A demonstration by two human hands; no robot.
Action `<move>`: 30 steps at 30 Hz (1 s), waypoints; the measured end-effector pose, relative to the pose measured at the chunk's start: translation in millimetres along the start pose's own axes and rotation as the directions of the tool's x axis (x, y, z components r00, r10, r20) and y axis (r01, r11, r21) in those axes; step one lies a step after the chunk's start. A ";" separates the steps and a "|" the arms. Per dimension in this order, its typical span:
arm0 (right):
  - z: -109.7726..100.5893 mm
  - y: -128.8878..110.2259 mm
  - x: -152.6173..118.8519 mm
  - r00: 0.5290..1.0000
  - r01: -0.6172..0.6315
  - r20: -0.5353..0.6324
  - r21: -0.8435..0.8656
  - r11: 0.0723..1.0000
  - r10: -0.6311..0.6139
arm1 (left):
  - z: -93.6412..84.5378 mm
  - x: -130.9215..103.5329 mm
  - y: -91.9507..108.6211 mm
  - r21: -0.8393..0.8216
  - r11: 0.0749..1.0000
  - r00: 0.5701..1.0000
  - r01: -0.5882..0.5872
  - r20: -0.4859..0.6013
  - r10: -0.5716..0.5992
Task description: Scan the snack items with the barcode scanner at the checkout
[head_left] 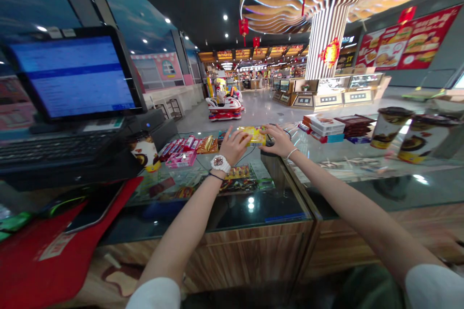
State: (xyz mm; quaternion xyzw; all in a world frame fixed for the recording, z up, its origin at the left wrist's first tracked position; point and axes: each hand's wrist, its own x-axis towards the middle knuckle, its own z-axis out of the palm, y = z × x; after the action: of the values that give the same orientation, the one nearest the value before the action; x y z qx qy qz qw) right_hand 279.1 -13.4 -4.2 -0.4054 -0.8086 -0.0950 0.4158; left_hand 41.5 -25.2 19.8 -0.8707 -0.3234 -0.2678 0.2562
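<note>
Both arms reach forward over a glass-topped counter (232,215). My left hand (233,146), with a white watch at the wrist, has its fingers on the left side of a yellow packet (255,136). The fingers of my right hand (278,141) grip the packet's right end. Left of my left hand lie an orange-brown packet (208,145), pink packets (182,158) and red wrapped bars (177,147) on the glass. More packets show beneath the glass under my hands.
At the left stand a monitor (72,77), a keyboard (54,149) and a patterned cup (145,152). Stacked boxes (324,125), dark brown packets (353,126) and large cups (391,128) are on the right. A red cloth (43,270) lies at the lower left.
</note>
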 end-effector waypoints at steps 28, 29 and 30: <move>5.5 -23.0 -10.7 0.999 0.038 -0.007 -0.229 0.973 -0.040 | 7.3 -5.5 3.1 -0.013 0.990 0.990 0.142 -0.020 -0.142; 6.6 -23.0 -10.9 0.999 0.040 -0.013 -0.239 0.970 -0.044 | 6.4 -5.8 2.5 -0.012 0.990 0.990 0.143 -0.022 -0.143; 8.0 -23.0 -11.1 0.999 0.040 -0.018 -0.250 0.967 -0.046 | 5.8 -6.0 1.8 -0.011 0.990 0.990 0.142 -0.025 -0.142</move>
State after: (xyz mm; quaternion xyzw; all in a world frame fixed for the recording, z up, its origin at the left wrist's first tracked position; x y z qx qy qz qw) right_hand 261.0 -30.9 -13.3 -0.4355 -0.7938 -0.2098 0.3690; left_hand 40.6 -25.4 11.3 -0.8431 -0.3800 -0.2981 0.2365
